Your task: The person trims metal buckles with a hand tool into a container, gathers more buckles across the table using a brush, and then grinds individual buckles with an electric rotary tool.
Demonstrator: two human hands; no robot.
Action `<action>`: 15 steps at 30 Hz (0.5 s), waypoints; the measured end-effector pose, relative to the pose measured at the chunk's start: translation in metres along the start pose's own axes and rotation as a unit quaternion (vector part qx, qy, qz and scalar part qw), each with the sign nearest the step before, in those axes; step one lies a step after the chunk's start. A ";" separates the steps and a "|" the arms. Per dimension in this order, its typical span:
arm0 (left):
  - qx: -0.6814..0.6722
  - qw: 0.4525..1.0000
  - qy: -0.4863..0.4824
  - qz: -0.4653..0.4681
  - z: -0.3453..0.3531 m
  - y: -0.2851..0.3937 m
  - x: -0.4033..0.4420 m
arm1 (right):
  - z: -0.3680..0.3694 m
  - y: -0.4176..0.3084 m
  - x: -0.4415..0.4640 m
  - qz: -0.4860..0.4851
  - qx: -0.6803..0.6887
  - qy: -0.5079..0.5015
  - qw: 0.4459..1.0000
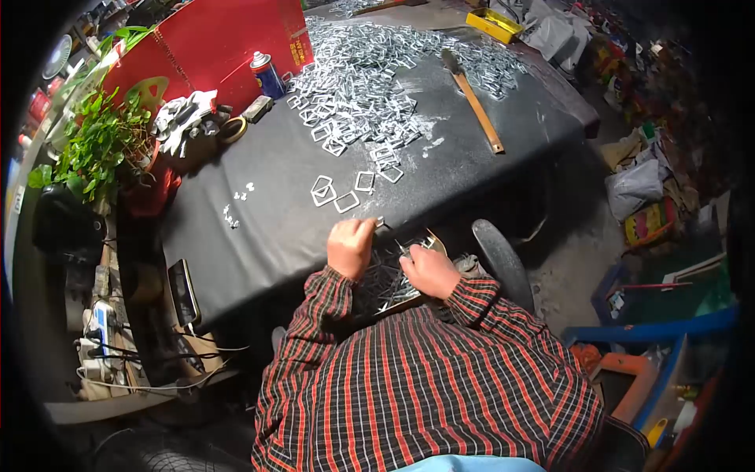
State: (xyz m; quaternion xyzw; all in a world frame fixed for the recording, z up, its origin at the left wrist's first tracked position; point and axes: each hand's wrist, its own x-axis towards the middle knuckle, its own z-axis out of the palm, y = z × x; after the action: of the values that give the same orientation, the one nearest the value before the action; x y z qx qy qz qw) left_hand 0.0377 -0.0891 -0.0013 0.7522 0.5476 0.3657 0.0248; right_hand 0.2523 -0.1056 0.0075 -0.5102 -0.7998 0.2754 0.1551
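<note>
Left hand: fingers curled together, apparently pinching a small bright metal piece at the table edge. Right hand: thumb and forefinger pressed together on a thin piece, too small to identify; the facing grips presumably keep both ends under control. Directly below, an open box holds loose metal strips, likely for short reach. Beyond, a few square frames lie separate on the black table, ahead of the heaped frames.
</note>
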 end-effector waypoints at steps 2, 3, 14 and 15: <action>0.023 0.999 0.040 0.027 0.007 0.004 -0.011 | 0.001 -0.006 0.004 -0.005 -0.015 -0.002 1.000; 0.033 0.997 0.060 0.041 0.010 0.006 -0.014 | 0.000 -0.010 0.006 -0.010 -0.029 -0.005 1.000; 0.021 0.998 0.044 0.046 0.006 -0.003 -0.021 | 0.006 -0.030 0.045 0.000 -0.125 -0.014 0.992; 0.016 0.998 0.043 0.042 0.007 -0.003 -0.021 | 0.005 -0.031 0.046 0.006 -0.125 -0.018 0.992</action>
State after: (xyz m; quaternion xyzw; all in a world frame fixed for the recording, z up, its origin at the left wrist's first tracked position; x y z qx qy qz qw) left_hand 0.0368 -0.1032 -0.0184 0.7581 0.5222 0.3897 -0.0261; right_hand 0.2077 -0.0755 0.0206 -0.5254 -0.8276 0.1832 0.0739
